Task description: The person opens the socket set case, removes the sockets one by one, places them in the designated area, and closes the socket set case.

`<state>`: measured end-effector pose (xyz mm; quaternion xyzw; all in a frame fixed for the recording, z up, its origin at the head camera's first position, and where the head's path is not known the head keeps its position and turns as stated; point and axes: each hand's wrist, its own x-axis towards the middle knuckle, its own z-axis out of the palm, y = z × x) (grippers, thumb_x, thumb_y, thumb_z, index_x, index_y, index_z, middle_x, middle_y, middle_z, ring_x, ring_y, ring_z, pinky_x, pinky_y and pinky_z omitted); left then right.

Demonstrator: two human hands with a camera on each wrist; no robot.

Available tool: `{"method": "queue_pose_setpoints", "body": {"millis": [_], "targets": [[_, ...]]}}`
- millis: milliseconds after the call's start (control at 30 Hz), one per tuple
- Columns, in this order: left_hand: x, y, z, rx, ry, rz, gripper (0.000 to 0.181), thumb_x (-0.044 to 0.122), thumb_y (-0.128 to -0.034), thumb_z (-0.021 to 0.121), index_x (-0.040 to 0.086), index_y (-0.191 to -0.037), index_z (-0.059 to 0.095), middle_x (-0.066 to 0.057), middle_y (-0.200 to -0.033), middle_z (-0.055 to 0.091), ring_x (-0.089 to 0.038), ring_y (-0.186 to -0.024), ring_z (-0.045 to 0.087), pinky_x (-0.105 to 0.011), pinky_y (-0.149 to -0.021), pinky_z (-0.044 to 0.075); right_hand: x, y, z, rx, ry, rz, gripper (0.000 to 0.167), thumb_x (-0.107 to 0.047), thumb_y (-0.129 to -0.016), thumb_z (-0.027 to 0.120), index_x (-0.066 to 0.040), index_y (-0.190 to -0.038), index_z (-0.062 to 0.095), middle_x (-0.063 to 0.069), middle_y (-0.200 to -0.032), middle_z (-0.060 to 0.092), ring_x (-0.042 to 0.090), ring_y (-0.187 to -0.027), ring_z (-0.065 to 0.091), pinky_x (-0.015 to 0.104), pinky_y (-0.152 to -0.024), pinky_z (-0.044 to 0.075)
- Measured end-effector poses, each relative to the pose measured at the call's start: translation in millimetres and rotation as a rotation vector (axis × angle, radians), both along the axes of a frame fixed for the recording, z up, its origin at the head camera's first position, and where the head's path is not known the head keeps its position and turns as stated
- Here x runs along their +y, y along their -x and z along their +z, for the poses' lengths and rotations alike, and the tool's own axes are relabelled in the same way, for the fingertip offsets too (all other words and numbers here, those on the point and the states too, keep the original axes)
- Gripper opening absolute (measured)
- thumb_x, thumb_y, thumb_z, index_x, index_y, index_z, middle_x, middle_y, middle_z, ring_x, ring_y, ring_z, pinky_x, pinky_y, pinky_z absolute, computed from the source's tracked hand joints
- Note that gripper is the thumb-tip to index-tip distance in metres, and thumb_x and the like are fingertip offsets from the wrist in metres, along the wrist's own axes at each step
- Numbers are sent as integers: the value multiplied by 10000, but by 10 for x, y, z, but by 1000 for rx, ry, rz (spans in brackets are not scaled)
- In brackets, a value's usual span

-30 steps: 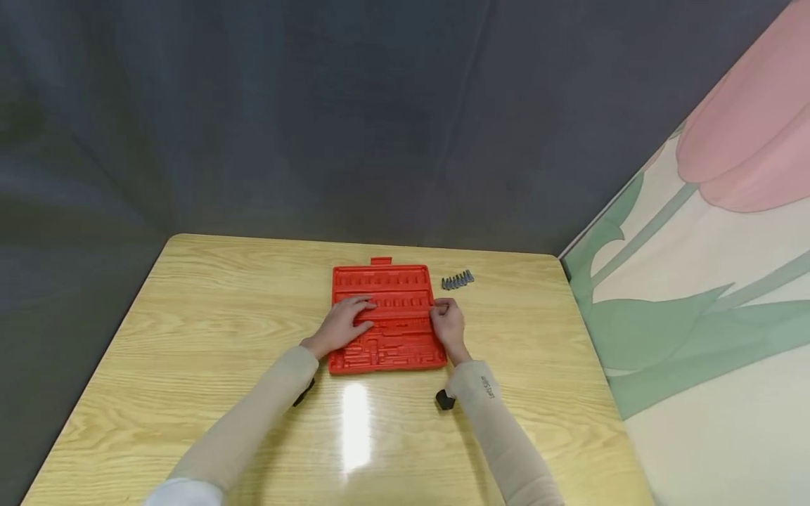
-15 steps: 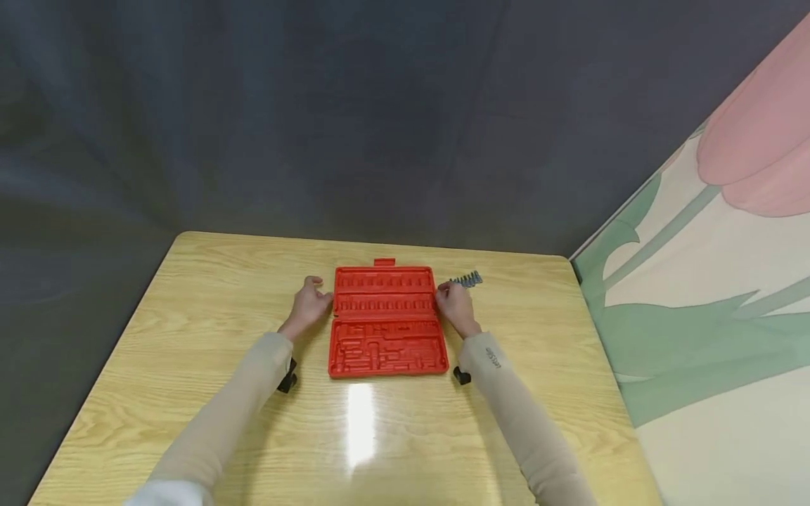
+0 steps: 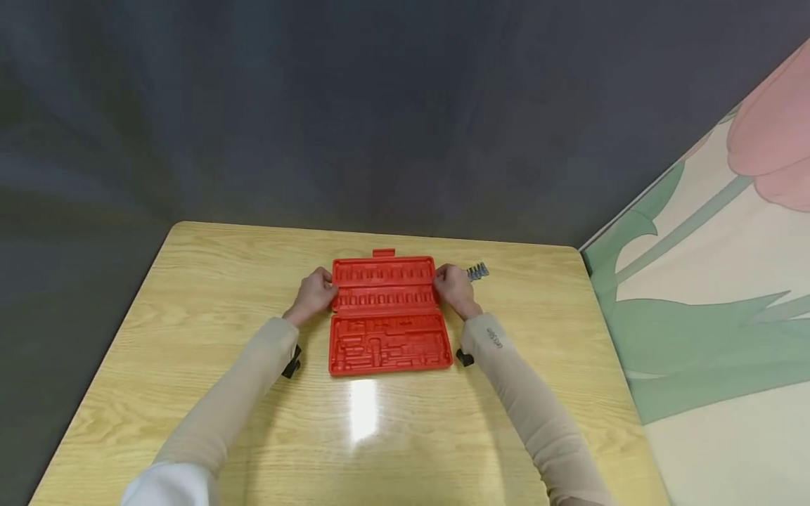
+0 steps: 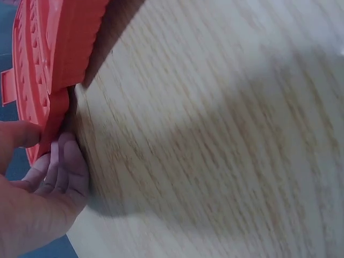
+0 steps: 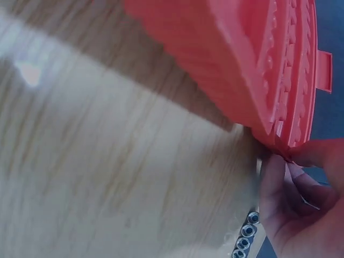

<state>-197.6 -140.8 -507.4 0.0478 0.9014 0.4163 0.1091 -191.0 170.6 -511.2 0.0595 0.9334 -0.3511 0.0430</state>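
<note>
A red plastic socket-set case (image 3: 387, 346) lies opened out on the table, its moulded slots facing up. My left hand (image 3: 313, 296) pinches the left edge of its far half; in the left wrist view the thumb is on the rim and the curled fingers (image 4: 67, 169) are against the side. On the opposite edge, my right hand (image 3: 457, 289) pinches the same half between thumb and fingers (image 5: 277, 188). Just beyond the right hand is a row of small metal sockets (image 3: 479, 270), partly hidden by it in the head view.
The wooden table (image 3: 209, 295) has its far edge close behind the case latch (image 3: 383, 253). A dark curtain (image 3: 380, 119) hangs behind it. Flower-patterned fabric (image 3: 702, 337) borders the right side.
My left hand has gone from lying over the case to its left edge, then closed on it. The right hand has slid farther up the right edge.
</note>
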Motion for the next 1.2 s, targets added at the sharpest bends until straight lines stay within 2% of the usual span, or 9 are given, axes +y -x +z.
{"method": "queue_pose_setpoints", "body": {"millis": [167,300,433,567,700,833,1000,1133,1200], "targets": [[48,29,37,49,-17,4,197,15,-902,546,-73,-1077,527,-128,-829,594,-189,-645,556,-287,-566,487,26,-13,49,31,14,-71,194,-43,-894,526,6,-1019,665,142,-919,653,222,-723,571,320,-614,479],[61,99,64,86,-26,-6,323,2,-898,543,-108,-1202,534,-146,-854,613,-229,-712,584,-332,-644,509,21,33,54,80,59,-100,174,-17,-889,525,9,-1026,629,152,-912,638,232,-717,573,299,-587,464],[12,147,57,112,-23,9,398,-22,-888,548,-113,-1274,518,-159,-896,615,-257,-775,593,-369,-694,518,1,117,28,86,174,-40,289,-3,-910,503,41,-1189,561,178,-948,624,215,-722,582,251,-542,462],[-34,203,46,118,-48,16,383,-35,-885,574,-95,-1257,509,-177,-991,584,-285,-873,587,-394,-765,516,20,186,29,65,267,38,421,23,-917,500,67,-1334,478,204,-1007,597,215,-768,582,234,-554,477],[-16,290,35,161,-110,-42,351,-27,-891,585,-68,-1228,497,-202,-1052,566,-320,-938,582,-416,-806,517,115,248,60,168,279,76,375,96,-892,509,105,-1267,516,234,-1020,594,276,-851,580,284,-655,491],[-43,334,29,254,-92,-85,296,-26,-892,601,-13,-1168,496,-199,-1083,568,-358,-1019,550,-450,-838,495,164,286,62,279,282,142,314,107,-896,513,96,-1209,525,241,-1040,605,328,-944,594,363,-722,527],[-157,268,-8,407,-69,-176,260,-74,-870,617,47,-1058,485,-184,-1152,601,-375,-1169,517,-490,-974,442,194,166,-7,382,304,247,244,98,-907,553,58,-1145,518,227,-1067,630,340,-991,626,434,-774,544],[-166,90,-80,444,-122,-277,271,-124,-864,610,80,-997,492,-133,-1181,653,-334,-1188,554,-476,-1020,420,267,-67,-90,460,261,324,247,161,-876,557,38,-1085,507,199,-1144,653,349,-1054,628,451,-823,543],[-174,-12,-89,445,-87,-315,275,-128,-865,612,79,-1013,506,-113,-1209,650,-316,-1177,566,-455,-1016,428,280,-189,-120,479,209,367,254,167,-878,552,19,-1076,497,183,-1209,637,353,-1095,612,453,-832,543]]}}
